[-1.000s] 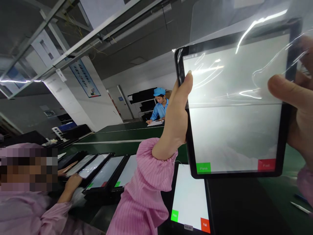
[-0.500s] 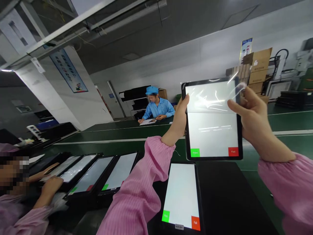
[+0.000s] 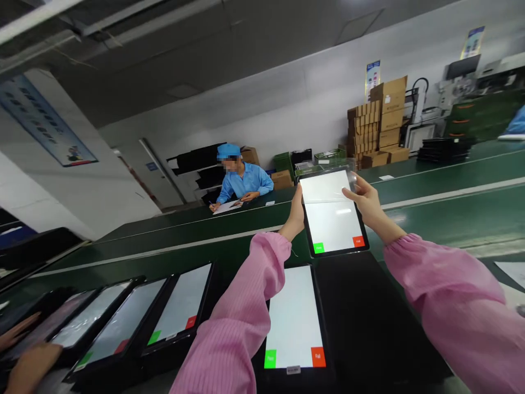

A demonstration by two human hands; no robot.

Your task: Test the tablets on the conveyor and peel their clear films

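Long green counter (image 3: pixel 451 200) runs beneath everything. Above it, you hold a glossy black-framed tablet (image 3: pixel 331 213), tilted: left fingers (image 3: pixel 298 192) wrap its left edge, right fingers (image 3: pixel 348 186) pinch thin clear film (image 3: pixel 348 168) at its top corner. Below that tablet, another tablet (image 3: pixel 293 317) lies flat beside a matte black pad (image 3: pixel 369 323).

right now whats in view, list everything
held tablet: 1, black frame, white screen, between the hands
lower tablet: 1, black frame, white screen, on the bench below the hands
tablet row: at least 4, black frames, bench at left
black panel: 1, black, right of the lower tablet
bench: 1, green, running across the view
boxes: one stack, brown, far wall
seated worker: 1, blue, far bench
co-worker's hands: 2, lower left corner
left hand: 1, pink sleeve, on the held tablet's left edge
right hand: 1, pink sleeve, at the held tablet's top right corner
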